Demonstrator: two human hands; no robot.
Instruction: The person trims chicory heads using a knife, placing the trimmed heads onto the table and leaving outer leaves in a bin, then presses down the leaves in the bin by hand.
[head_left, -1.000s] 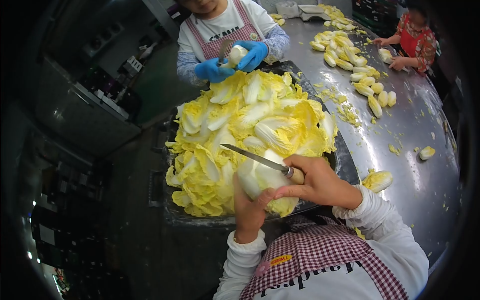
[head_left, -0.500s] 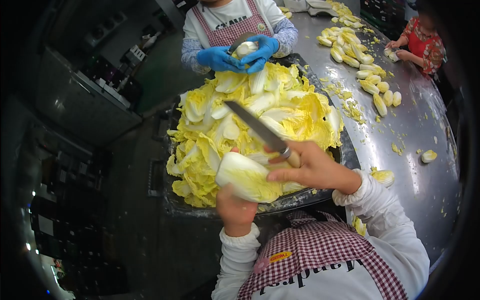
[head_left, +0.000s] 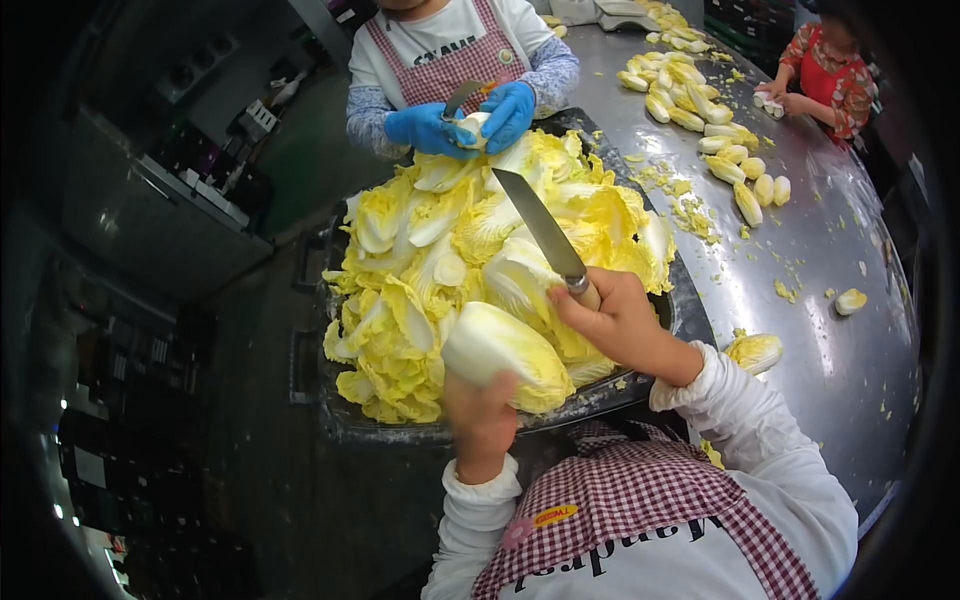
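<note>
My right hand (head_left: 625,322) is closed round the wooden handle of a knife (head_left: 545,225), whose blade points up and to the left over the leaves. My left hand (head_left: 482,412), smeared by motion, is at the lower left side of a white and yellow cabbage head (head_left: 508,355) and supports it. The cabbage lies above the near edge of a black tub (head_left: 380,432), which is heaped with loose yellow cabbage leaves (head_left: 400,225). Between the knife blade and the held cabbage there is a gap.
Across the tub, a co-worker's blue-gloved hands (head_left: 435,130) hold a small cabbage and a knife. To the right, a metal table (head_left: 800,340) bears many small cabbages (head_left: 690,100) and scraps. Another person (head_left: 835,75) works at its far side.
The cabbage in my left hand has turned from upright to lying on its side. My right hand has drawn the knife away from it, and the blade now points more upward.
</note>
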